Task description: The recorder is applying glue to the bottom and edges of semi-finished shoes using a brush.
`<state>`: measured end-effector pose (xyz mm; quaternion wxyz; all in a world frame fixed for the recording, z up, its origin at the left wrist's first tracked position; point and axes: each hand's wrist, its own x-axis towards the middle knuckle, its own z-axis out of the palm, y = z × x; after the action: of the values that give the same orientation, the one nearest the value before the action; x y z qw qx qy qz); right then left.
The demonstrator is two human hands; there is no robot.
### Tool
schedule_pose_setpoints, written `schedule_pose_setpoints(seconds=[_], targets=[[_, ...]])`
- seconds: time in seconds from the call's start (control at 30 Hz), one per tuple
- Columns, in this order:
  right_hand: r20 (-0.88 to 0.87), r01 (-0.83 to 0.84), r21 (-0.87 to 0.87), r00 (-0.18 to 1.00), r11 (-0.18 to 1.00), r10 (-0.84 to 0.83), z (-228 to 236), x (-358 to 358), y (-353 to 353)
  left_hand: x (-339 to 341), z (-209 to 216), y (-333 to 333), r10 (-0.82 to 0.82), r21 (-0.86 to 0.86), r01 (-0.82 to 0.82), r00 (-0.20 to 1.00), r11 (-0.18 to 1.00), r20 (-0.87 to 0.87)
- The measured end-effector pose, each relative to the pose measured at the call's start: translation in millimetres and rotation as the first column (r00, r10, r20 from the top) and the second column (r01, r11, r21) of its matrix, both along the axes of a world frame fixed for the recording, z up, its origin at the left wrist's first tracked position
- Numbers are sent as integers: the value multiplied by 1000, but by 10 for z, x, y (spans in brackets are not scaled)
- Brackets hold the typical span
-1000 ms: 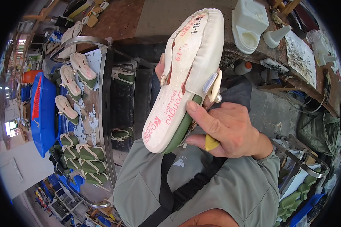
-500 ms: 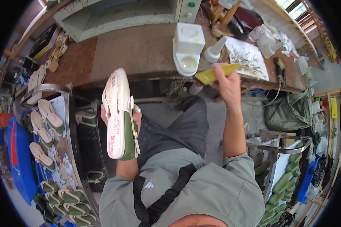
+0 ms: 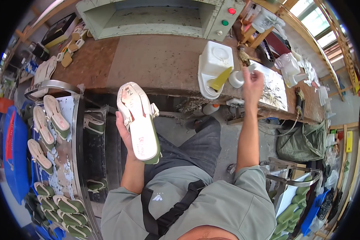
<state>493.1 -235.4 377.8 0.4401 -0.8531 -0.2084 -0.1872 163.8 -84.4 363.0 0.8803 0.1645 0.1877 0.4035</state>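
My left hand (image 3: 125, 130) grips a slip-on shoe (image 3: 142, 130) by its side, above my lap. The shoe has a cream strap with a small fitting, a white top face with reddish print and a green sole edge. My right hand (image 3: 253, 86) is over the bench edge, its fingers closed around the tapered nozzle of a white bottle (image 3: 236, 80). Left of that bottle stands a white two-part dispenser (image 3: 217, 56) with a front cup. A yellow scraper (image 3: 221, 80) leans in that cup, out of my hand.
A grey metal cabinet (image 3: 156, 22) with buttons stands at the back of the bench (image 3: 144, 56). A stained white sheet (image 3: 277, 89) lies right of the bottle. Racks hold several shoes (image 3: 70, 206) at left and green soles (image 3: 294, 206) at right. A hose-fed tool (image 3: 299, 100) rests by the bench edge.
The yellow scraper has left my right hand for the dispenser's cup, and that hand has moved right to the bottle. The shoe in my left hand has turned, showing more of its white face.
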Motion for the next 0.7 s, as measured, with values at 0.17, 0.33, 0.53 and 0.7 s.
schedule_pose_setpoints(seconds=[0.17, 0.33, 0.53, 0.7], targets=[[-311, -152, -263, 948, 953, 66, -391, 707, -90, 115, 255, -27, 97, 28, -97, 995, 995, -1], [-549, -115, 402, 764, 908, 340, -59, 609, -56, 78, 233, -48, 37, 201, -50, 997, 978, 64], [-513, -389, -58, 802, 919, 307, 388, -44, 257, 93, 215, -103, 163, 203, -154, 986, 967, -25], [-287, -365, -373, 920, 853, 268, -9, -365, 300, 144, 450, -174, 192, 377, -172, 981, 910, -16]])
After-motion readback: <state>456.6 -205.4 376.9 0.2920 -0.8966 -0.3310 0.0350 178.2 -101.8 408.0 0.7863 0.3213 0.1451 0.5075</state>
